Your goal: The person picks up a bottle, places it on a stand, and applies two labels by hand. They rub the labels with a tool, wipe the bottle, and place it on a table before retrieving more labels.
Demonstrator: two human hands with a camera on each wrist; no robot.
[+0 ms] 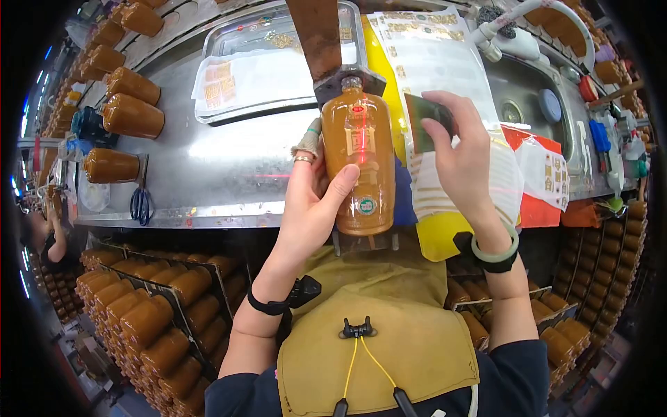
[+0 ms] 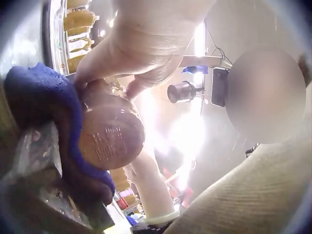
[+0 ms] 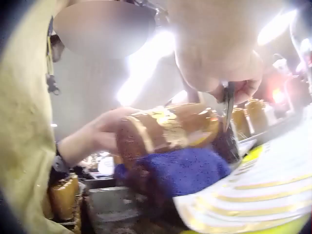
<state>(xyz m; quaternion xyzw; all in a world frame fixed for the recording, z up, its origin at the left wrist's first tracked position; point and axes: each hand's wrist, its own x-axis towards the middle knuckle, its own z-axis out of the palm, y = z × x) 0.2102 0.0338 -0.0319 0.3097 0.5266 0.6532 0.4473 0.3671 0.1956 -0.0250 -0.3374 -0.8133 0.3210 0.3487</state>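
A glossy brown bottle (image 1: 377,184) with gold decals, a small red mark and a round green label lies with its neck pointing away, under a red line of light. My left hand (image 1: 306,212) grips its left side, thumb across the front; a grey finger cover and a ring show on it. My right hand (image 1: 464,156) pinches a dark flat scraper (image 1: 422,118) to the right of the bottle, apart from it. In the right wrist view the bottle rests on a blue cloth (image 3: 190,168). The left wrist view shows its embossed base (image 2: 112,139).
White decal sheets (image 1: 434,62) lie over yellow material at the right. A metal tray (image 1: 205,111) stands at the back left, scissors (image 1: 141,205) at the front left. A sink (image 1: 514,87) is at right. Brown bottles (image 1: 132,115) stand left, with racks of more below.
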